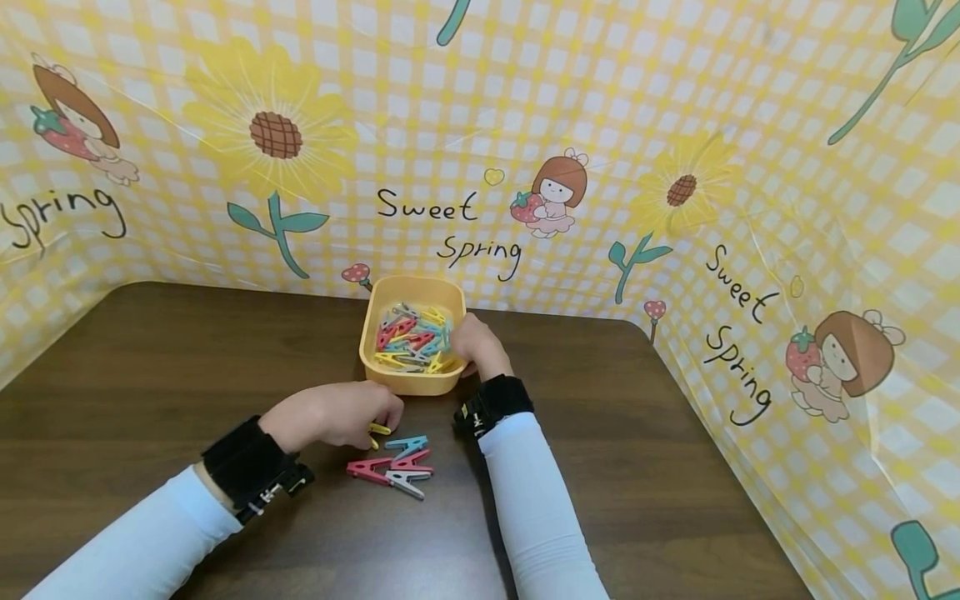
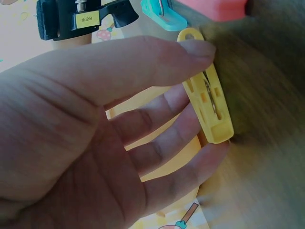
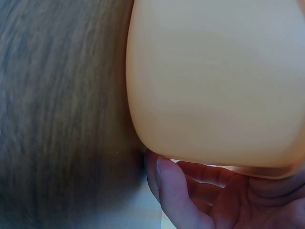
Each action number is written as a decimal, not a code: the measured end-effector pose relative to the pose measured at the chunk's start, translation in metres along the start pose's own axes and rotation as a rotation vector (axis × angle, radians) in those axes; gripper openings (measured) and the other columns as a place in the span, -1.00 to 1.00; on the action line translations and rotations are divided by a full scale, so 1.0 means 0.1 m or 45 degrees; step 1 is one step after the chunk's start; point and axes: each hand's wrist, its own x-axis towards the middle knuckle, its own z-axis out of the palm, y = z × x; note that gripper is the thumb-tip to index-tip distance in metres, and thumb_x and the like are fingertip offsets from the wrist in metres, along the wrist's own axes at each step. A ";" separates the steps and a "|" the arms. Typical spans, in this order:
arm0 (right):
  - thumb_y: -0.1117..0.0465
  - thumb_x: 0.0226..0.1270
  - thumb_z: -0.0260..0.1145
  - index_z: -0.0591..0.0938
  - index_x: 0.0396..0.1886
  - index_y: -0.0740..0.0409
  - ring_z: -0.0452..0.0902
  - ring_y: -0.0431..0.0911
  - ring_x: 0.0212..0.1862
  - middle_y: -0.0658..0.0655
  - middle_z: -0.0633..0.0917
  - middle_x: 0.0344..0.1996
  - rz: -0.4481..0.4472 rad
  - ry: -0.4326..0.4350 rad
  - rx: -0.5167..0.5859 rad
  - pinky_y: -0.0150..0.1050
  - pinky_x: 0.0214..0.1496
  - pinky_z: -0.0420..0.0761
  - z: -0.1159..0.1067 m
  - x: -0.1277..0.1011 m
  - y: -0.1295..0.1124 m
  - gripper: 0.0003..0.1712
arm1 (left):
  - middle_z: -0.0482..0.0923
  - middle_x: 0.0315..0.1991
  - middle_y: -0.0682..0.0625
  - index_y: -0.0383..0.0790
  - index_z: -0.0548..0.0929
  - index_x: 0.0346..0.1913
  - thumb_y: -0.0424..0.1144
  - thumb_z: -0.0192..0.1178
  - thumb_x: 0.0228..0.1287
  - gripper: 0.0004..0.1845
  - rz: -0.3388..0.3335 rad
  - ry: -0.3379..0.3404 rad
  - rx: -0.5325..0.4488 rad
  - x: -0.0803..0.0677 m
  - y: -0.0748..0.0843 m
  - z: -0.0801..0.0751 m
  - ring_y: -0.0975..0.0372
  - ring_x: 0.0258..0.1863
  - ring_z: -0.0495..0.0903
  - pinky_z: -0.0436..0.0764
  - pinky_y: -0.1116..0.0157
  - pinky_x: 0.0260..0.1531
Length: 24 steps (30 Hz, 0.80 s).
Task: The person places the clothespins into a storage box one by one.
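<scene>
At counter centre, dark wood-grain counter [image 1: 150,367]: left hand [image 1: 337,414] pinches a yellow plastic clothes peg [image 2: 208,102] between thumb and fingertips, low over the wood. Loose pile of pink, teal and grey pegs [image 1: 393,467] just at its 4 o'clock. Right hand [image 1: 472,342] curls round the 3 o'clock wall of a yellow plastic tub [image 1: 411,333], holding mixed coloured pegs.

Your right hand [image 1: 474,343] hides the yellow tub's [image 1: 375,350] right rim; your left hand [image 1: 333,412] covers most of the yellow clothespin [image 1: 378,430]; the tub's pegs blur together
</scene>
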 end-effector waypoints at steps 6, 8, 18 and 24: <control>0.22 0.78 -0.05 0.45 0.38 0.27 0.76 0.06 -0.38 0.32 0.67 0.05 0.000 -0.009 0.009 -0.10 -0.44 0.84 0.01 0.04 0.02 -0.63 | 0.65 -0.24 0.05 -0.08 0.71 -0.11 -0.40 0.52 0.29 -0.77 0.028 0.050 0.006 -0.03 0.01 -0.08 0.25 -0.27 0.55 0.65 0.25 -0.18; 0.22 0.78 -0.05 0.45 0.40 0.26 0.76 0.05 -0.39 0.32 0.67 0.06 0.004 -0.013 0.021 -0.07 -0.39 0.86 0.00 0.04 0.01 -0.62 | 0.66 -0.23 0.06 -0.08 0.72 -0.08 -0.38 0.51 0.31 -0.77 0.059 0.078 -0.013 -0.06 0.02 -0.14 0.26 -0.25 0.55 0.63 0.27 -0.17; 0.18 0.78 -0.06 0.36 0.52 0.23 0.79 0.10 -0.29 0.35 0.66 0.18 0.030 -0.045 0.064 -0.05 -0.38 0.86 0.01 0.17 0.06 -0.53 | 0.78 0.11 -0.08 -0.18 0.79 0.18 -0.30 0.54 0.31 -0.61 0.289 0.807 0.218 -0.01 -0.10 -0.30 0.06 0.07 0.78 0.82 0.00 0.12; 0.23 0.78 -0.07 0.37 0.49 0.24 0.78 0.10 -0.27 0.35 0.65 0.15 0.003 -0.036 0.062 -0.06 -0.35 0.87 -0.02 0.01 0.02 -0.57 | 0.77 0.16 -0.20 -0.26 0.79 0.22 -0.40 0.55 0.28 -0.56 0.120 0.979 0.303 0.12 -0.21 -0.31 -0.08 0.15 0.76 0.80 -0.07 0.12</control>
